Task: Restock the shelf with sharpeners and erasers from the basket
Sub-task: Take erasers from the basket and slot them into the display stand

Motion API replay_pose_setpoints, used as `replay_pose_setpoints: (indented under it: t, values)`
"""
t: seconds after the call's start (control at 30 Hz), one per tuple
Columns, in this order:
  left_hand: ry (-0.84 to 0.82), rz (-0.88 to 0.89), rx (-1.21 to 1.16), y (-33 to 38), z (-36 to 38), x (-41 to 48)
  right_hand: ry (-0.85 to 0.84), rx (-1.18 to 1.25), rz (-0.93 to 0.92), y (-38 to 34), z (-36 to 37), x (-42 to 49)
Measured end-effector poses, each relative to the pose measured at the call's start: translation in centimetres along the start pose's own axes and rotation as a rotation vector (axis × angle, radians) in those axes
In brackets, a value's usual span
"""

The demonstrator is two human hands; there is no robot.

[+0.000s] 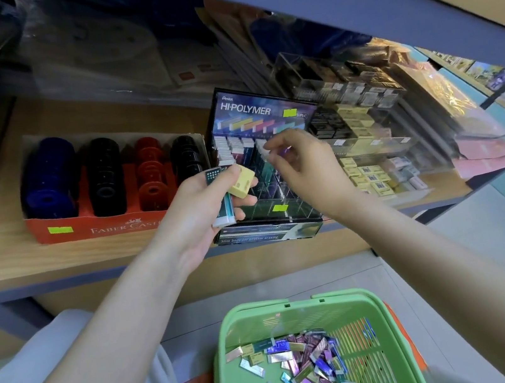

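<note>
Okay, left hand [205,212] sits palm-up at the shelf [56,255] edge, fingers curled round a small bunch: yellow eraser [242,185] on top under the thumb, teal-sleeved eraser [223,210] below it, plus a dark pack w/ a grid print behind. Right hand [301,163] hovers just over the slots of the Hi-Polymer display box [260,112], thumb & forefinger pinching a small eraser [271,154]. It's blurry, looks white w/ a purple sleeve. Display box stands mid-shelf, front rows partly filled. Left of it and touching, a red Faber-Castell tray [101,228] w/ blue, black & red round sharpeners [103,175] in columns. Right of it, clear bins [365,140] of yellow & grey erasers. Down below, the green basket [233,327] sits on the floor near the person's knee, w/ a loose pile of foil-sleeved erasers [304,362] across its bottom.
</note>
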State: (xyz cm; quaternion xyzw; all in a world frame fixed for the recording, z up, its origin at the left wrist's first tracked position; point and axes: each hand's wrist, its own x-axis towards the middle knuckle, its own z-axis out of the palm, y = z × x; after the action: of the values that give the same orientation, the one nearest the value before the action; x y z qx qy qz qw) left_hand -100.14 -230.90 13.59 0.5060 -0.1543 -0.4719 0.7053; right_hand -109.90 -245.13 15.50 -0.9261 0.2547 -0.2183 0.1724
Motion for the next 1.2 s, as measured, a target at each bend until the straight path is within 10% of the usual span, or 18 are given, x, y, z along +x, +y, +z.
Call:
replay_pose_setpoints:
  t: [0.17, 0.53, 0.97, 1.2]
  values:
    - [-0.041, 0.036, 0.049, -0.5, 0.7, -0.1, -0.214, 0.229, -0.131, -1.8, -1.4, -3.9]
    - [-0.185, 0.017, 0.276, -3.6, 5.1, 0.1, -0.108, 0.018, -0.267, 3.1, -3.7, -7.3]
    - [-0.327, -0.093, 0.337, -7.9, 11.7, 1.2, 0.223, -0.052, 0.241, 14.9, -9.5, -6.5]
    - [-0.34, -0.129, 0.419, -8.8, 12.3, 2.3, -0.073, -0.395, 0.296, 22.3, -10.7, -3.8]
